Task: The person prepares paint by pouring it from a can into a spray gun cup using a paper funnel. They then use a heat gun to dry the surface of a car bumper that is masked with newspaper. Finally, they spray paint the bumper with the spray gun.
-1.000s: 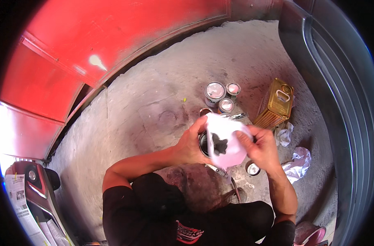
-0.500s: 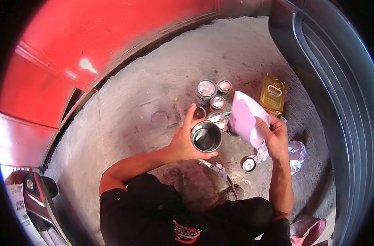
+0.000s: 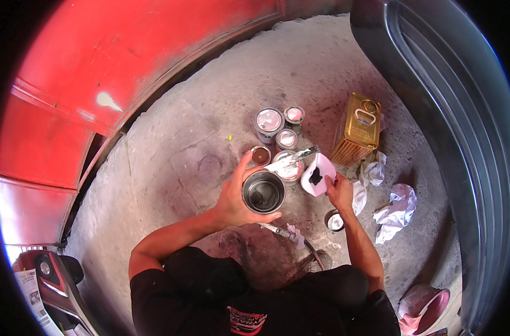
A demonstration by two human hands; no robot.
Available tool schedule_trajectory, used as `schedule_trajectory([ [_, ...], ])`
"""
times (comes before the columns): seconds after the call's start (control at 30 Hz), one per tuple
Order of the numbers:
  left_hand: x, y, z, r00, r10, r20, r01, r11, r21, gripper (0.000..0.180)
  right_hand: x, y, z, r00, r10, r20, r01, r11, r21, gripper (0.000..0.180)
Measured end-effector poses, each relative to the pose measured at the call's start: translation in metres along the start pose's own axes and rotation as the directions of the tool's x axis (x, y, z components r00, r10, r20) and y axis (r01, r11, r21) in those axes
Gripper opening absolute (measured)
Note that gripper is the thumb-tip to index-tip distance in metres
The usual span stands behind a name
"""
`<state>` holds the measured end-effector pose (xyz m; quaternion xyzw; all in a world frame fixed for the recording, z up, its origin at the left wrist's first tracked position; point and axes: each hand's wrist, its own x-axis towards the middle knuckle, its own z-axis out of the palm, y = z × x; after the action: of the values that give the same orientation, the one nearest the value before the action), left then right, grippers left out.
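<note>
My left hand (image 3: 231, 197) is wrapped around a round metal can (image 3: 249, 208), its mouth facing up and its inside dark and glossy. To its right, my right hand (image 3: 340, 194) pinches the edge of a pale paper cone (image 3: 309, 185) with a black patch inside. The cone is apart from the can. A flat stirring stick (image 3: 293, 159), pale at one end and dark metallic at the other, shows between my left hand and the cone; I cannot tell what it rests on. Behind it are a lidded can (image 3: 290, 172) and a small can with brown contents (image 3: 260, 155).
Several lidded cans (image 3: 269, 120) stand on the concrete floor. A gold rectangular tin (image 3: 360, 129) is behind the cone. Crumpled paper (image 3: 396, 210), a small round pot (image 3: 335, 222) and a hose (image 3: 314, 253) lie nearby. Red panels (image 3: 126, 61) and a dark bumper (image 3: 434, 112) flank the area.
My right hand has moved left and down, and the paper cone has tilted so its black-patched inside shows. The whole view has shifted a little; the can stays in my left hand.
</note>
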<state>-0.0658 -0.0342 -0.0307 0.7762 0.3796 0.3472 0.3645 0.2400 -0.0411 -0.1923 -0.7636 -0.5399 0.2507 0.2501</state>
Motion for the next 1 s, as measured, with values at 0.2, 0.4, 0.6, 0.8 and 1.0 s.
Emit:
schedule_trajectory([
  [0.2, -0.002, -0.005, 0.002, 1.000, -0.018, 0.006, 0.019, 1.000, -0.012, 0.131, -0.008, 0.004, 0.008, 0.986, 0.135, 0.098, -0.157, 0.950, 0.269, 0.036],
  [0.4, 0.001, -0.002, 0.003, 1.000, -0.013, 0.000, 0.013, 1.000, -0.011, 0.128, -0.008, -0.002, 0.012, 0.937, 0.208, 0.282, -0.345, 0.693, 0.633, 0.037],
  [0.6, -0.001, -0.005, 0.003, 1.000, -0.016, -0.007, 0.016, 1.000, -0.026, 0.123, -0.008, 0.005, 0.018, 0.941, 0.194, 0.277, -0.331, 0.693, 0.640, 0.052],
  [0.8, 0.000, -0.003, 0.003, 1.000, -0.021, -0.003, 0.021, 1.000, -0.017, 0.122, -0.017, -0.017, -0.010, 0.914, 0.330, 0.234, -0.404, 0.711, 0.575, 0.075],
  [1.0, 0.002, -0.004, 0.005, 0.999, -0.027, -0.031, 0.025, 0.998, -0.062, 0.120, -0.021, 0.036, -0.028, 0.959, 0.266, 0.102, -0.275, 0.772, 0.574, 0.066],
])
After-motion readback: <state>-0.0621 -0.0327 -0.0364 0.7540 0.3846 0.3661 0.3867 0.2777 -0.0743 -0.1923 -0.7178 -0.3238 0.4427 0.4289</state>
